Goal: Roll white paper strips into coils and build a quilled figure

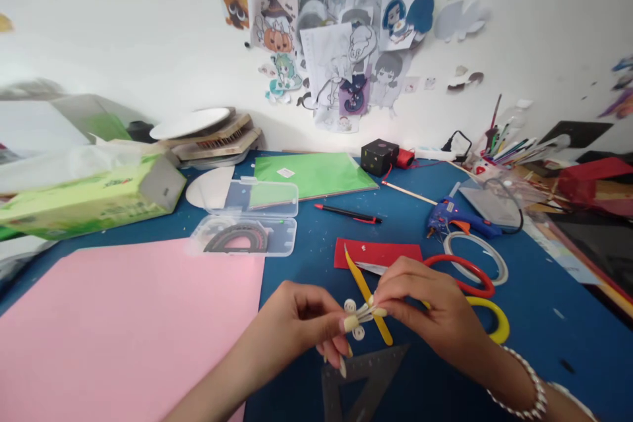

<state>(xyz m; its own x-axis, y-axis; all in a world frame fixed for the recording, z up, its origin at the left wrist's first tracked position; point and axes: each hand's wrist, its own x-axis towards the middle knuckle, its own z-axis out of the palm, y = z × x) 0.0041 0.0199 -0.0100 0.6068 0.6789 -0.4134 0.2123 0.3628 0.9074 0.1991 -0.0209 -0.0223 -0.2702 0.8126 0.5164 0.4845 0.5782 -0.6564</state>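
Observation:
Between the fingertips of both hands is a small white piece with coiled ends [358,332] that looks like curled paper strips. My left hand [311,320] pinches it from the left, thumb against index finger. My right hand [430,303] pinches its other end. Under the hands lie a slim yellow tool [360,280] and scissors with one red and one yellow handle [502,323], partly covered by my right hand. A dark set square [330,388] lies just below. Behind the scissors is a strip of red paper [346,252].
Pink paper [123,330] covers the left side. Farther back are an open clear case [291,237] with a protractor, a pen [346,212] and green paper [316,171]. A blue glue gun [445,211] and a white tape ring [500,264] lie right. A tissue pack [99,194] stands left.

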